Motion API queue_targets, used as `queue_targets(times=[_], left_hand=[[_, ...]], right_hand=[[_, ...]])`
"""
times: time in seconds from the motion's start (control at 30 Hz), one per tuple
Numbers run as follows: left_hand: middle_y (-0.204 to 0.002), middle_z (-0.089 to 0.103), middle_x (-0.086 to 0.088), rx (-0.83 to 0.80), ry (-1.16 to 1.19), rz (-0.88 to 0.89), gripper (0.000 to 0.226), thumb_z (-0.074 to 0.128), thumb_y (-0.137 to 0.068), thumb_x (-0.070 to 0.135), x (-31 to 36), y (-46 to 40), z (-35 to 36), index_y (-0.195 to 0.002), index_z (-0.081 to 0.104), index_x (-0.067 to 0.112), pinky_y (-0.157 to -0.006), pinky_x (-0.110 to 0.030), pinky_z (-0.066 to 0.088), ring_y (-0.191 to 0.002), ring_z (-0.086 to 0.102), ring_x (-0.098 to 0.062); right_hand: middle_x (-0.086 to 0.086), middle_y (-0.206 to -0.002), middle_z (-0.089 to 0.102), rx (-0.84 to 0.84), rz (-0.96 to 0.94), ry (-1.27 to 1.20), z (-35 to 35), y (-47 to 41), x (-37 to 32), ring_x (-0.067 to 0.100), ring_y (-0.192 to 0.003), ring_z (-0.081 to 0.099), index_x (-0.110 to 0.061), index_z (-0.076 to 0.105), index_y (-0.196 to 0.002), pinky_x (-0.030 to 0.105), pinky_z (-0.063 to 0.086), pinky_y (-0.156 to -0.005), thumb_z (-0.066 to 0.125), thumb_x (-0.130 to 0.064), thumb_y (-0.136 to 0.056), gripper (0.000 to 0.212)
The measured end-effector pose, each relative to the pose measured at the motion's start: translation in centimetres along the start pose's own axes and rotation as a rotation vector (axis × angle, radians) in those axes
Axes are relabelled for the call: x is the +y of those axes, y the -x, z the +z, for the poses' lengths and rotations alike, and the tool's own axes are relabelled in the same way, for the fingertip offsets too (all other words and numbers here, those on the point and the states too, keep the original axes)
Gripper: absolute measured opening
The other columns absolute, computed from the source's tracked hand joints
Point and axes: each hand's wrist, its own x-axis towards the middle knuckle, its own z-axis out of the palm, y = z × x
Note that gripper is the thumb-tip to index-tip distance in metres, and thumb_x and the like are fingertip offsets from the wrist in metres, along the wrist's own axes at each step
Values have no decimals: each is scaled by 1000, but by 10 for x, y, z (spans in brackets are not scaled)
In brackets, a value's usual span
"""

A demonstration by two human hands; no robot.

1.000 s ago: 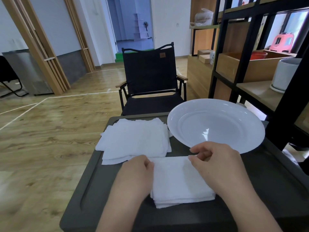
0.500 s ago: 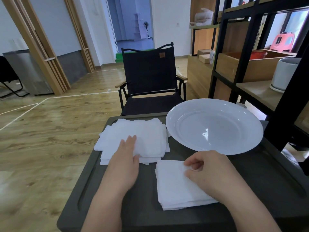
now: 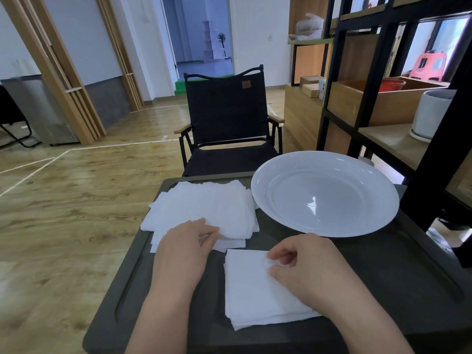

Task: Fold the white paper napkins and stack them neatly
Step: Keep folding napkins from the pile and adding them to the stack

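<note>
Left hand (image 3: 182,247) now pinching unfolded napkins (image 3: 204,208); right hand (image 3: 304,267) curled, pinching folded stack (image 3: 255,292).

No legible text, numbers or signs are showing in the head view. The black folding chair (image 3: 227,118) is carrying a small brown patch (image 3: 245,84) on the upper right of its backrest; any marking on that patch is appearing too small to read.
</note>
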Motion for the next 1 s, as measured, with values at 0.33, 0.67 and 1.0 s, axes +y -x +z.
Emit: queue_targets(times=[0.33,0.67,1.0], left_hand=[[-80,67,23,53,188,-70,12,70,-84,25,-1,0,-6,-75,71,32,-61,-5,33,-81,54,10],[-131,57,14,6,-52,123,41,61,-90,21,2,0,10,-130,57,28,-101,-20,33,-126,46,-8],[-89,70,18,136,19,19,15,57,-93,27,2,-2,3,-95,71,29,-62,-16,40,-84,60,-5]], right_hand=[[-20,-85,58,2,-21,19,4,2,-5,-4,-79,57,-37,71,-102,5,40,-64,67,-31,-84,19],[-18,-88,60,4,4,20,4,3,-8,-1,-84,59,-37,71,-103,10,46,-73,67,-32,-85,19],[-19,-88,59,12,1,42,5,4,-10,-2,-83,58,-36,71,-103,10,44,-70,67,-33,-85,20]])
